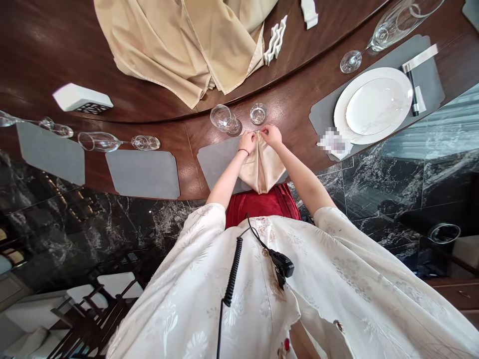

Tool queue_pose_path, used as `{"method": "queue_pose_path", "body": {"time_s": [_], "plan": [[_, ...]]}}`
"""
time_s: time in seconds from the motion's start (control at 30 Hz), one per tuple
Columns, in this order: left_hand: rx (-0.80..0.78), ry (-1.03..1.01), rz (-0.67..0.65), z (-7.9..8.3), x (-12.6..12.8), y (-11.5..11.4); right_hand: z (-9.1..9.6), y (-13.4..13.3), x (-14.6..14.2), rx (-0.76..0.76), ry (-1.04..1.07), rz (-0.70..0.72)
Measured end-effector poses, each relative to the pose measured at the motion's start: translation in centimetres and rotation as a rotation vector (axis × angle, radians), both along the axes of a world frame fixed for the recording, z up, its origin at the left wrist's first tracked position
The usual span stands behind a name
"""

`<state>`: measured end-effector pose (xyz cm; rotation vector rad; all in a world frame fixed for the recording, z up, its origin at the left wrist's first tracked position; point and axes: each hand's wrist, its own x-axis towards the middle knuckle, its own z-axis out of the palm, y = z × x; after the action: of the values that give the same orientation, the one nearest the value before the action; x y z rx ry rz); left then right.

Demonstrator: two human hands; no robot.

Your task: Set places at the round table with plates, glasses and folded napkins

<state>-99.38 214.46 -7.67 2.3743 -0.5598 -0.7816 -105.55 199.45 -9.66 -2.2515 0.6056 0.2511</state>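
Observation:
A beige cloth napkin (267, 164), folded to a point at the near end with a crease down its middle, hangs over the table's front edge. My left hand (247, 142) pinches its far end left of the crease. My right hand (271, 135) pinches the same end on the other side, close to the left one. Under the napkin lies a grey placemat (219, 159). Just beyond my hands stand a small glass (258, 113) and a stemmed glass (223, 118).
A white plate (379, 107) sits on another placemat (322, 117) at the right, by a wine glass (352, 61). Beige cloths (179, 45) and white chopstick rests (276, 40) lie farther back. At the left are a white box (82, 97) and a placemat (144, 174).

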Motion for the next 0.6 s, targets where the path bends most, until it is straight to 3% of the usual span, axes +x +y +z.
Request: {"method": "queue_pose_path", "body": {"time_s": [0.13, 0.23, 0.33, 0.47, 0.6], "plan": [[-0.104, -0.08, -0.01, 1.9, -0.8, 2.1, 1.5, 0.2, -4.0, -0.087, -0.114, 0.06], [-0.082, -0.156, -0.169, 4.3, -3.1, 6.5, 3.4, 0.3, -10.5, -0.134, -0.158, 0.233], [0.005, -0.163, -0.403, 5.9, -6.6, 12.0, 4.4, -0.1, -17.4, -0.149, -0.137, 0.531], [0.093, -0.155, -0.536, 5.3, -10.8, 16.3, 3.5, -0.6, -21.9, -0.19, -0.128, 0.781], [0.11, -0.119, -0.581, 3.1, -12.3, 16.3, 1.9, -0.5, -21.3, -0.214, -0.139, 0.851]]}}
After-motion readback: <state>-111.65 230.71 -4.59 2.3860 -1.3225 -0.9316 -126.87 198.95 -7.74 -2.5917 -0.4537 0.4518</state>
